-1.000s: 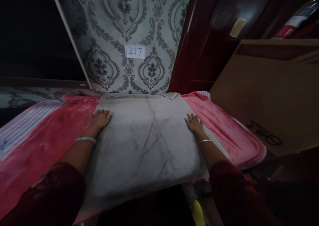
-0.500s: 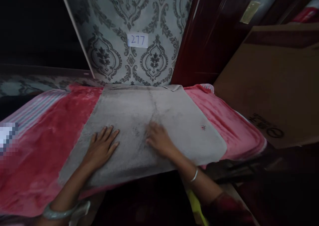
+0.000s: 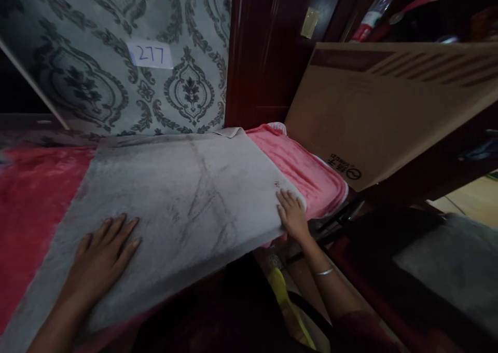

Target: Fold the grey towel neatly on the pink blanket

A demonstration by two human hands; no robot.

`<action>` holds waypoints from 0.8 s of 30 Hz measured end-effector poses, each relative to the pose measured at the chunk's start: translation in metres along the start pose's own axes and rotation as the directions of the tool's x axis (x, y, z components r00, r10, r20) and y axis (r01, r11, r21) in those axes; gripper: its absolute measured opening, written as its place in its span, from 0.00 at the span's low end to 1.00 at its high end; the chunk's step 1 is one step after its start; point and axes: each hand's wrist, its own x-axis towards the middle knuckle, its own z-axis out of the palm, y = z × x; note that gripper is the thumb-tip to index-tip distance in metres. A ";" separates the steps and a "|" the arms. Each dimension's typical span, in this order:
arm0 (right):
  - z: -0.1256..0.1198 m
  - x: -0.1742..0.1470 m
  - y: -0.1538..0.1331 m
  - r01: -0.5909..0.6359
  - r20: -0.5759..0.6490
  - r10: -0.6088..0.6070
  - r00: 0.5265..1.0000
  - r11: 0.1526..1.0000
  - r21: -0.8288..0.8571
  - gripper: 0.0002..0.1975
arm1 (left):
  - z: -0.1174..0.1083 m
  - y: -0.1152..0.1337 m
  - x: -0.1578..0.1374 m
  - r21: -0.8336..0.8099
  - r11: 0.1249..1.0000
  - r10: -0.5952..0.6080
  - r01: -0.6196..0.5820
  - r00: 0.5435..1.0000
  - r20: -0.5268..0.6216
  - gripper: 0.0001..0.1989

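- Grey towel (image 3: 182, 197): soft, napped cloth, roughly rectangular, streaked with darker brush marks; I see it spread flat over the pink blanket (image 3: 307, 171), far corner slightly turned up.
- My left hand (image 3: 101, 254): open, palm down, fingers spread on the towel's near left part.
- My right hand (image 3: 291, 215): open, fingers flat at the towel's near right corner, at its edge.
- Pink blanket: plush, with a rounded hem; a strip shows bare right of the towel.
- Cardboard sheet (image 3: 373, 109): stiff, leaning just beside the blanket's right edge.
- Patterned wall (image 3: 116, 83): bounds the far edge, paper label (image 3: 150, 55) reading 277.

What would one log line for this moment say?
left hand: flat on grey towel | right hand: at towel's right corner | under: pink blanket
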 end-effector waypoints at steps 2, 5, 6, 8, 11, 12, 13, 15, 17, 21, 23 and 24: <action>0.004 -0.004 0.028 -0.083 -0.067 0.083 0.994 0.996 0.012 0.27 | -0.001 0.001 0.001 0.009 1.000 -0.010 0.010 1.000 0.005 0.37; 0.008 -0.006 0.047 -0.161 -0.108 0.165 0.980 0.986 0.040 0.28 | 0.000 0.001 0.002 0.028 1.000 -0.001 0.001 1.000 -0.002 0.37; 0.009 -0.004 0.048 -0.181 -0.108 0.184 0.977 0.983 0.034 0.28 | 0.000 0.000 0.002 0.033 0.999 0.005 -0.005 1.000 -0.003 0.37; 0.008 0.002 0.045 -0.213 -0.109 0.212 0.971 0.977 -0.002 0.28 | 0.000 0.000 0.002 0.038 0.999 0.012 -0.012 1.000 -0.002 0.38; 0.006 0.017 0.036 -0.217 -0.078 0.211 0.974 0.974 -0.066 0.28 | 0.001 0.000 0.002 0.026 1.000 -0.001 0.001 1.000 0.002 0.40; 0.005 0.023 0.034 -0.203 -0.051 0.199 0.979 0.976 -0.078 0.28 | 0.001 0.000 0.002 0.018 1.000 -0.007 0.007 1.000 0.000 0.41; 0.004 0.029 0.032 -0.185 -0.021 0.184 0.983 0.979 -0.087 0.29 | 0.000 0.000 0.002 0.011 1.000 -0.011 0.011 1.000 -0.002 0.41; 0.001 0.041 0.029 -0.149 0.038 0.153 0.987 0.984 -0.100 0.30 | 0.000 0.001 0.002 0.003 1.000 -0.004 0.004 1.000 -0.011 0.41; -0.001 0.051 0.027 -0.125 0.095 0.136 0.986 0.986 -0.115 0.30 | -0.001 0.003 0.002 0.004 1.000 0.006 -0.006 1.000 -0.020 0.41; -0.006 0.061 0.023 -0.089 0.181 0.109 0.977 0.989 -0.119 0.29 | -0.001 0.002 0.001 -0.001 1.000 0.007 -0.007 1.000 -0.030 0.43; -0.007 0.060 0.022 -0.048 0.200 0.069 0.977 0.993 -0.104 0.29 | 0.000 0.000 0.000 -0.009 1.000 0.002 -0.002 0.999 -0.038 0.43; -0.007 0.060 0.022 -0.024 0.206 0.043 0.978 0.995 -0.095 0.29 | 0.002 -0.001 0.000 -0.012 1.000 -0.002 0.002 0.999 -0.042 0.43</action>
